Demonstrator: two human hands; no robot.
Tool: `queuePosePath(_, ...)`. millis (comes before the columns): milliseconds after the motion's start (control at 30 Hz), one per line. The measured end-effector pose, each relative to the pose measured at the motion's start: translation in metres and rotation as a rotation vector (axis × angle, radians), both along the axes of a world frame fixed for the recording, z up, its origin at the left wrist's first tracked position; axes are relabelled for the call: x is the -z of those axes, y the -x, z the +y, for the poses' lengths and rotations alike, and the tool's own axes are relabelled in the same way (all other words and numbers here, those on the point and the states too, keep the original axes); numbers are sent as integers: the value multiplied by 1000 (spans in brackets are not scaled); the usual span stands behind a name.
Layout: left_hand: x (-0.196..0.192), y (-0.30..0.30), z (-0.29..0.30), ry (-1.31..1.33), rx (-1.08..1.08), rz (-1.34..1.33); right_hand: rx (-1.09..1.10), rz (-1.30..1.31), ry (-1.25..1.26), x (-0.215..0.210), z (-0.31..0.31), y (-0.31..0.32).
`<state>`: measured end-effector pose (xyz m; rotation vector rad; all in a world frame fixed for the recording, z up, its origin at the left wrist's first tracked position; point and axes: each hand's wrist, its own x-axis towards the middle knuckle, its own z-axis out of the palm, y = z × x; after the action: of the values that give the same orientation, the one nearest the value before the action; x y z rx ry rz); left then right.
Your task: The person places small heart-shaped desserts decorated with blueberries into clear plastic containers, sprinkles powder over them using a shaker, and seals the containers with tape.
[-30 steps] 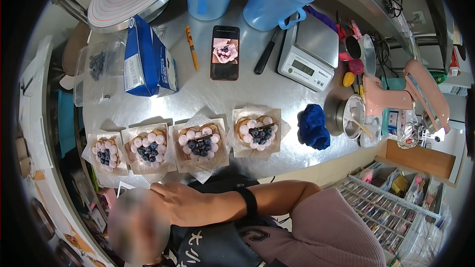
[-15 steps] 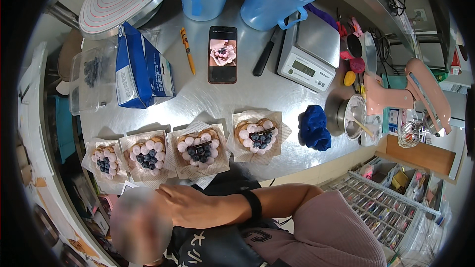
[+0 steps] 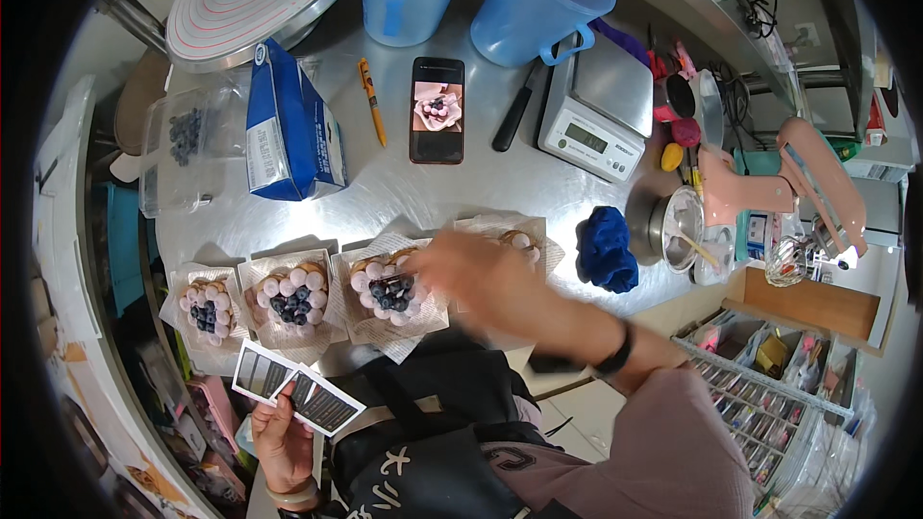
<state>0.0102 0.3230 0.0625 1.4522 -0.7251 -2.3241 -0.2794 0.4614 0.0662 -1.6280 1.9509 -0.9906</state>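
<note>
My left hand (image 3: 281,444) is closed on white-bordered dark printed cards (image 3: 322,402), held fanned in front of the table edge. Smeared by motion, my right hand (image 3: 486,274) hovers over the two right-hand tarts, its fingertips close to the third tart's berries; whether it holds anything is unclear. Four-sided paper wraps hold the tarts in a row: a leftmost tart (image 3: 205,313), a second tart (image 3: 292,300), a third tart (image 3: 386,296) and a rightmost tart (image 3: 519,242). Pale pink cream dots ring dark blueberries on the left three. My right hand mostly hides the rightmost one.
Behind the tarts lie a blue carton (image 3: 288,135), an orange pen (image 3: 373,104), a phone (image 3: 437,139) and a black-handled knife (image 3: 516,115). A kitchen scale (image 3: 596,135), a blue cloth (image 3: 609,250), a metal bowl (image 3: 681,231) and a pink stand mixer (image 3: 750,183) stand right.
My right hand has swung from near the table's front left over to the right-hand tarts. The cards in my left hand now show fully; before, only a corner did. The view shifted slightly.
</note>
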Motion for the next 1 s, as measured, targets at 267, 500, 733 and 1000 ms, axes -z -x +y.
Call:
queuePosePath(267, 5, -8, 6, -26, 66, 73, 141, 295, -375, 45, -18, 193)
queuePosePath(500, 2, -6, 13, 18, 52, 11, 69, 201, -350, 100, -49, 223)
queuePosePath(733, 4, -8, 18, 33, 26, -10, 126, 290, -266, 124, -53, 226)
queuePosePath(1000, 10, -17, 24, 352, 228, -254, 253, 107, -220, 58, -33, 208)
